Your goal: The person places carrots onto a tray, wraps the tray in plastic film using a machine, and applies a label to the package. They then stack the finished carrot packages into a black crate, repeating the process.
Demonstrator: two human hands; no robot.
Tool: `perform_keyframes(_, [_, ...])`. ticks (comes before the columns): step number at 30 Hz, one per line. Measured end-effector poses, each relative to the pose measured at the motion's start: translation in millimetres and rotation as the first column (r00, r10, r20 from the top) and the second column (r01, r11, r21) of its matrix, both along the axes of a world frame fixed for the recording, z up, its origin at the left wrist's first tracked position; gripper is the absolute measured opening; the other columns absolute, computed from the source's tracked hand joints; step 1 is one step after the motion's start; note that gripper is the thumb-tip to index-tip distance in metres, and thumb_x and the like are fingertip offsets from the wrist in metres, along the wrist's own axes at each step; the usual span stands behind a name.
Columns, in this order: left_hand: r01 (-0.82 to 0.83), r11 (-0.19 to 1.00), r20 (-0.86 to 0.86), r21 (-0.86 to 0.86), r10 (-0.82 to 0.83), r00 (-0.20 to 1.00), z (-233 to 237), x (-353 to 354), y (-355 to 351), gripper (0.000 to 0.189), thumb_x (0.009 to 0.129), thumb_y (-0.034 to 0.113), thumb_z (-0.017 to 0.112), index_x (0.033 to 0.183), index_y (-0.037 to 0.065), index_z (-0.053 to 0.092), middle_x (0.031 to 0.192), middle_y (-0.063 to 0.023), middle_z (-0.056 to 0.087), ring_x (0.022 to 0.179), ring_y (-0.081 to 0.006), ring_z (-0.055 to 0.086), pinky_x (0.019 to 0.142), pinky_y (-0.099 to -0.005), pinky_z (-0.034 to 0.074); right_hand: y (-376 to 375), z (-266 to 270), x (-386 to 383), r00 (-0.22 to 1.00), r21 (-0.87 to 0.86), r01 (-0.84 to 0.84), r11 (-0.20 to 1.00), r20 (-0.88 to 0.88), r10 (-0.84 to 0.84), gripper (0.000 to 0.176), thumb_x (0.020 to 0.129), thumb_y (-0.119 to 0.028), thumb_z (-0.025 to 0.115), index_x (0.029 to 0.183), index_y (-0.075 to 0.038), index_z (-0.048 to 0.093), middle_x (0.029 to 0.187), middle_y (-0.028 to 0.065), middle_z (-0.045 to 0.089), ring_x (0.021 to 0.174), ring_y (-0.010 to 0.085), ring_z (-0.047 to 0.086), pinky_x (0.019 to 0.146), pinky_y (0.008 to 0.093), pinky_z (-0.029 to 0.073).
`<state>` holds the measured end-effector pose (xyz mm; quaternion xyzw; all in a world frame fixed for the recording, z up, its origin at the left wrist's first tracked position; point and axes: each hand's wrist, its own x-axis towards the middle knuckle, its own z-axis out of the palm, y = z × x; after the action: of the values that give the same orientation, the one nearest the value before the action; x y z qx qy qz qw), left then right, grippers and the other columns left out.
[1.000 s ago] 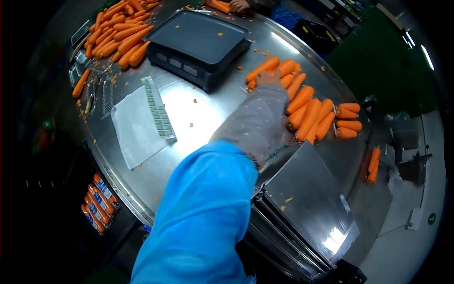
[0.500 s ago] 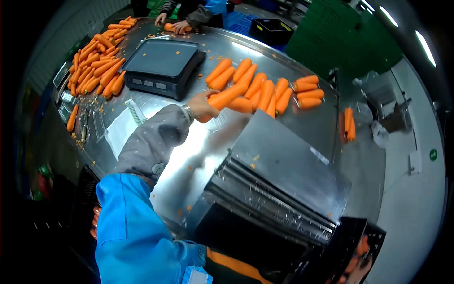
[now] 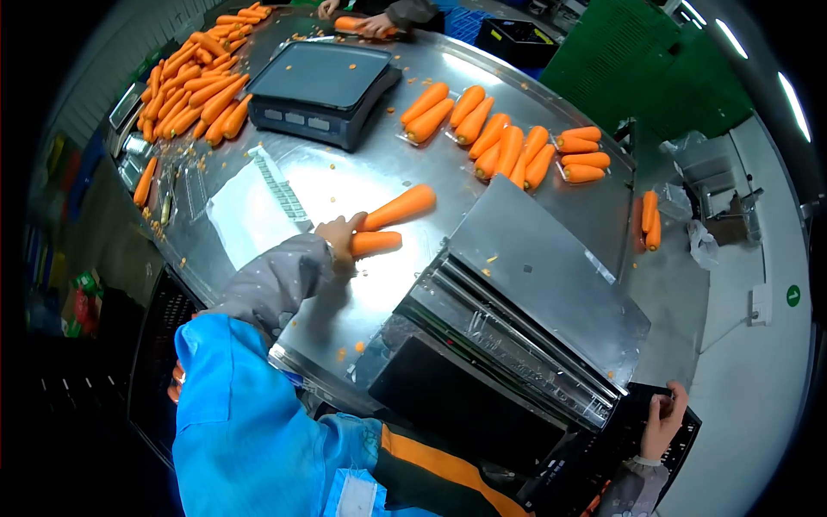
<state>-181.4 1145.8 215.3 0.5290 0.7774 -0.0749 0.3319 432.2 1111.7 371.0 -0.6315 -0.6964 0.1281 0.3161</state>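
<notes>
My left hand [image 3: 339,238] is closed on the thick ends of two carrots [image 3: 398,208], low over the steel table [image 3: 340,297] left of the wrapping machine [image 3: 538,267]. A white sheet with a green-printed strip [image 3: 250,215] lies beside that wrist. My right hand [image 3: 662,424] is at the machine's right end, over a black crate [image 3: 685,444], its fingers loosely bent and thumb apart, with nothing seen in it. Several pairs of carrots [image 3: 510,153] lie behind the machine, some on clear trays.
A dark scale [image 3: 319,77] stands at the back left, next to a heap of loose carrots [image 3: 194,90]. Across the table, a co-worker's hand [image 3: 376,26] rests on carrots. Another black crate [image 3: 155,362] stands by my left side.
My left hand has drawn the two carrots from the rear group toward me, onto the table left of the machine. My right hand has risen from the crate at lower right.
</notes>
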Motion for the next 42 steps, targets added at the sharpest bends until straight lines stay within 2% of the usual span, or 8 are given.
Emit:
perform_keyframes(6, [0.000, 0.902, -0.090, 0.431, 0.042, 0.995, -58, 21, 40, 0.124, 0.049, 0.052, 0.082, 0.146, 0.019, 0.011, 0.139, -0.0185, 0.031, 0.130, -0.0331, 0.029, 0.106, -0.0552, 0.022, 11, -5, -42, 0.998, -0.134, -0.064, 0.989, 0.021, 0.068, 0.031, 0.080, 0.004, 0.056, 0.110, -0.002, 0.051, 0.113, 0.0078, 0.049, 0.080, 0.0125, 0.054, 0.074, 0.0238, 0.044])
perform_keyframes(11, [0.004, 0.953, -0.045, 0.301, 0.010, 0.999, -50, 22, 43, 0.126, 0.050, 0.057, 0.081, 0.146, 0.019, 0.008, 0.144, -0.0186, 0.025, 0.134, -0.0333, 0.025, 0.107, -0.0533, 0.021, 47, 16, -133, 0.985, -0.331, -0.168, 0.929, -0.103, 0.141, 0.022, 0.079, 0.003, 0.058, 0.100, -0.001, 0.056, 0.090, 0.0038, 0.054, 0.071, 0.0095, 0.051, 0.064, 0.0228, 0.043])
perform_keyframes(15, [0.056, 0.886, -0.202, 0.460, 0.043, 0.978, -64, 26, -12, 0.102, 0.065, 0.058, 0.071, 0.144, 0.019, 0.021, 0.145, -0.0162, 0.025, 0.135, -0.0304, 0.023, 0.110, -0.0514, 0.015, 115, 6, -292, 0.689, -0.187, -0.705, 0.684, 0.048, 0.723, 0.028, 0.076, -0.001, 0.061, 0.104, -0.001, 0.057, 0.095, 0.0113, 0.057, 0.075, 0.0191, 0.059, 0.067, 0.0267, 0.047])
perform_keyframes(20, [0.055, 0.753, -0.116, 0.656, 0.029, 0.993, -64, 33, -48, 0.059, 0.076, 0.033, 0.067, 0.129, 0.018, 0.046, 0.129, -0.0137, 0.046, 0.121, -0.0281, 0.042, 0.104, -0.0456, 0.028, 206, -107, -477, 0.236, -0.307, -0.885, 0.350, 0.354, 0.905, 0.053, 0.072, -0.003, 0.060, 0.123, -0.010, 0.048, 0.117, 0.0147, 0.050, 0.101, 0.0313, 0.055, 0.086, 0.0386, 0.046])
perform_keyframes(26, [0.136, 0.580, -0.106, 0.803, -0.086, 0.991, -77, 16, -86, 0.040, 0.075, 0.014, 0.061, 0.115, 0.016, 0.056, 0.108, -0.0083, 0.056, 0.102, -0.0260, 0.051, 0.089, -0.0390, 0.037, 206, -188, -529, 0.084, -0.610, -0.527, 0.592, 0.655, 0.751, 0.060, 0.068, -0.011, 0.071, 0.122, -0.023, 0.047, 0.120, 0.0099, 0.046, 0.111, 0.0338, 0.048, 0.086, 0.0438, 0.047])
perform_keyframes(34, [-0.129, 0.484, 0.131, 0.866, 0.030, 0.991, -69, -4, -125, 0.036, 0.067, 0.013, 0.072, 0.101, 0.008, 0.061, 0.105, -0.0111, 0.055, 0.104, -0.0322, 0.050, 0.090, -0.0429, 0.039, 178, -154, -525, -0.038, -0.800, -0.591, 0.104, 0.157, 0.987, 0.067, 0.065, -0.035, 0.077, 0.121, -0.013, 0.047, 0.111, 0.0171, 0.052, 0.101, 0.0380, 0.055, 0.090, 0.0441, 0.042])
perform_keyframes(36, [-0.163, 0.464, 0.153, 0.871, 0.060, 0.986, -66, -9, -132, 0.034, 0.067, 0.011, 0.072, 0.099, 0.006, 0.061, 0.103, -0.0109, 0.056, 0.103, -0.0325, 0.051, 0.090, -0.0425, 0.040, 136, -156, -529, -0.041, -0.858, -0.461, 0.225, 0.274, 0.961, 0.073, 0.062, -0.034, 0.079, 0.124, -0.014, 0.045, 0.114, 0.0174, 0.051, 0.101, 0.0394, 0.054, 0.092, 0.0443, 0.042])
perform_keyframes(42, [0.030, 0.834, -0.046, 0.551, -0.006, 0.999, -42, -19, -108, 0.097, 0.053, 0.030, 0.084, 0.136, 0.018, 0.036, 0.127, -0.0178, 0.040, 0.122, -0.0332, 0.034, 0.100, -0.0510, 0.026, 123, -171, -522, -0.048, -0.809, -0.507, 0.298, 0.372, 0.927, 0.094, 0.055, -0.025, 0.085, 0.133, -0.018, 0.034, 0.123, 0.0168, 0.045, 0.113, 0.0390, 0.046, 0.090, 0.0478, 0.044])
